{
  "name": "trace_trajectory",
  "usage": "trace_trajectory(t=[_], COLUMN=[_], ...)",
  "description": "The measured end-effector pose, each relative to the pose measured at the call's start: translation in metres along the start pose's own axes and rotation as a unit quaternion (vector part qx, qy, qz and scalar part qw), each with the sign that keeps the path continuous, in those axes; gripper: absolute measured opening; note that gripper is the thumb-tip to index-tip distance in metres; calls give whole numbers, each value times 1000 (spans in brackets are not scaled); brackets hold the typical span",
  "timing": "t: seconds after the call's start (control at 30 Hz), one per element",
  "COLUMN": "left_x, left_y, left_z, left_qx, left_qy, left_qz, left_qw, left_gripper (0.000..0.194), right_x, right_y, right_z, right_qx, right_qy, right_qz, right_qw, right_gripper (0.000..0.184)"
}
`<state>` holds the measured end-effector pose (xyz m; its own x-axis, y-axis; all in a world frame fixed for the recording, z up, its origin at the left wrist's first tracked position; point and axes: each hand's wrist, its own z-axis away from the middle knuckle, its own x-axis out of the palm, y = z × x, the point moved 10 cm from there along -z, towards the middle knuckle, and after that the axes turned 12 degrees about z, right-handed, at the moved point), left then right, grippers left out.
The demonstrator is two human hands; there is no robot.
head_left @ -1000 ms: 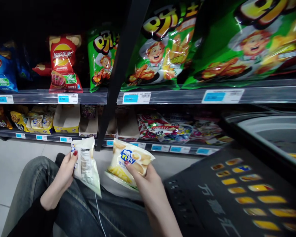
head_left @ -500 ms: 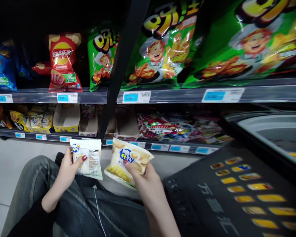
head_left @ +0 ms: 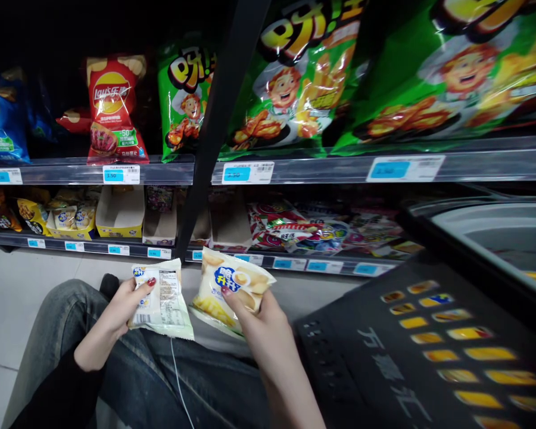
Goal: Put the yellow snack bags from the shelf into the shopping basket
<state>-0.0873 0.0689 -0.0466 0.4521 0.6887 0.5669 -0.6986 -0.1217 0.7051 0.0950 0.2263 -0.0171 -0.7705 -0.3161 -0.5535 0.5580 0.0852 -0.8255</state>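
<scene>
My left hand (head_left: 124, 307) is closed on the left side of a small white snack bag (head_left: 167, 304), thumb across its front. Printed text and a barcode show on the side facing me, and the bag is tilted. My right hand (head_left: 259, 316) grips a second snack bag (head_left: 226, 280), cream and yellow with a blue logo, by its right side. This bag's picture side faces me, the thumb lying on the logo. The two bags are held apart above my lap, side by side. The fingers behind both bags are hidden.
A black basket (head_left: 352, 351) with yellow packs showing through its slots stands at my right. Ahead, the upper shelf (head_left: 317, 173) bears large chip bags. On the lower shelf are an open carton (head_left: 120, 214) and a box of small bags (head_left: 74, 220). A white cable (head_left: 178, 381) crosses my lap.
My left hand has turned its bag, so the bag's lower end has swung to the right and a barcode now shows. The right hand and its bag have shifted only slightly.
</scene>
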Motion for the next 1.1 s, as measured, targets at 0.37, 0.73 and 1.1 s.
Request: trace_trajectory(t=[0.37,0.73,1.1], left_x=[16,-3,38], left_y=[14,2,-11], left_z=[10,14,23], left_qx=[38,150,89], left_qy=[-79,55,-120], left_qz=[73,56,-43], left_qw=[993,985,988], left_gripper=[23,17,39], right_x=[1,53,59], right_y=[3,-75,-79], right_z=[0,62,67], right_qx=[25,-136,-174], right_qy=[-10,3,82], right_qz=[14,275,372], right_qw=[1000,952,908], right_gripper=[49,30,37])
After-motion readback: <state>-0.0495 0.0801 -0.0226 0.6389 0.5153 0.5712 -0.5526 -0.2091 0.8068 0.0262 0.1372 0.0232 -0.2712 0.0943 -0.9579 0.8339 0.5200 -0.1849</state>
